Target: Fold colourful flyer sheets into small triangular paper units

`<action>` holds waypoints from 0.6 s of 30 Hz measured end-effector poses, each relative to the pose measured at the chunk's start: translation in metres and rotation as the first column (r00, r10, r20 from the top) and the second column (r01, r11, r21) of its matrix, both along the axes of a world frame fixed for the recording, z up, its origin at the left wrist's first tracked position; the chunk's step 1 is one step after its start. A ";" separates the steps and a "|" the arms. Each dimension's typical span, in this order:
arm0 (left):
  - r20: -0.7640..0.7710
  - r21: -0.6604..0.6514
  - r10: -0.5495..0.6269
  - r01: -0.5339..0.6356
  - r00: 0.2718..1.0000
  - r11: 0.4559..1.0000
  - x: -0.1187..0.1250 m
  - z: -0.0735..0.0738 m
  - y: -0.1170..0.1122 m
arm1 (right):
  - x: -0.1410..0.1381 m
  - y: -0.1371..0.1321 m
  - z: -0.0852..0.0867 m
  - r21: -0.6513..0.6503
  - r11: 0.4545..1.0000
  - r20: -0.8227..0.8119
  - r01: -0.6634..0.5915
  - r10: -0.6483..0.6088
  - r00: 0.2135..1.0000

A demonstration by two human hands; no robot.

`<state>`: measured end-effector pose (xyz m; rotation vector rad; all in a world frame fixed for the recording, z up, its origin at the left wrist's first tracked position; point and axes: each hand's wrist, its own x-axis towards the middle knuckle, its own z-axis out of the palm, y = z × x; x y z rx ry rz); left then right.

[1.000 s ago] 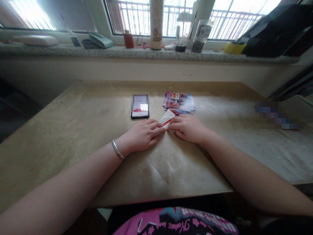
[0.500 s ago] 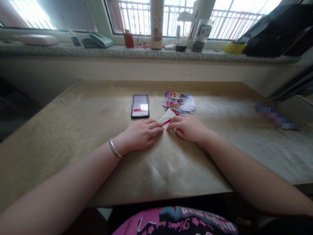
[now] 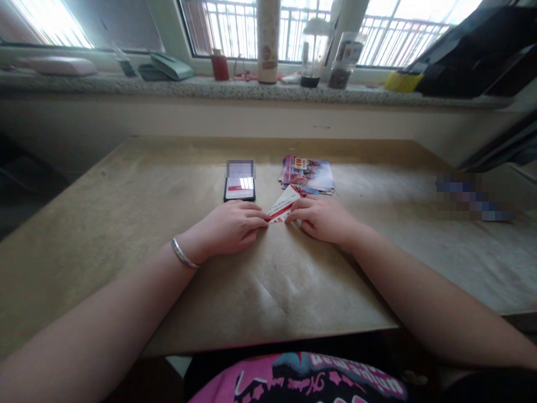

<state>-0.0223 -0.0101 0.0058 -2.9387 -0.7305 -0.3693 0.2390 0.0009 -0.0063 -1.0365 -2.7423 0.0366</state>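
Note:
Both hands rest on the brown paper-covered table (image 3: 126, 224) near its middle. My left hand (image 3: 229, 226), with a silver bracelet on the wrist, has its fingertips pressed on the left end of a folded white and red paper slip (image 3: 282, 206). My right hand (image 3: 323, 218) pinches the slip's right side with curled fingers. The slip lies flat between the two hands, folded to a point. A stack of colourful leaflets (image 3: 307, 174) lies just beyond my right hand. A black phone (image 3: 239, 187) lies just beyond my left hand.
A stone windowsill (image 3: 251, 89) runs behind the table with a tall white cylinder (image 3: 268, 39), a red cup (image 3: 218, 66), jars and a green case on it. A blurred item (image 3: 472, 198) lies at the table's right. Dark objects fill the far right.
My left hand slid slightly left along the paper slip, uncovering more of it. My right hand stayed almost still on the slip.

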 end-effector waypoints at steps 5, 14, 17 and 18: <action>-0.010 -0.023 0.007 -0.007 1.000 1.000 -0.001 -0.001 0.001 | 0.002 0.001 -0.002 0.005 1.000 -0.004 -0.002 0.002 1.000; -0.030 -0.134 0.045 -0.048 0.999 0.990 -0.007 0.005 -0.001 | 0.001 -0.003 0.000 0.062 0.997 0.020 -0.038 0.037 0.999; -0.036 -0.175 0.058 -0.064 0.998 0.982 -0.008 0.007 -0.002 | -0.002 -0.004 0.000 0.085 0.996 0.024 -0.032 0.030 0.999; -0.036 -0.182 0.062 -0.068 0.997 0.981 -0.009 0.007 -0.002 | -0.003 -0.005 -0.001 0.097 0.995 0.018 -0.028 0.026 0.999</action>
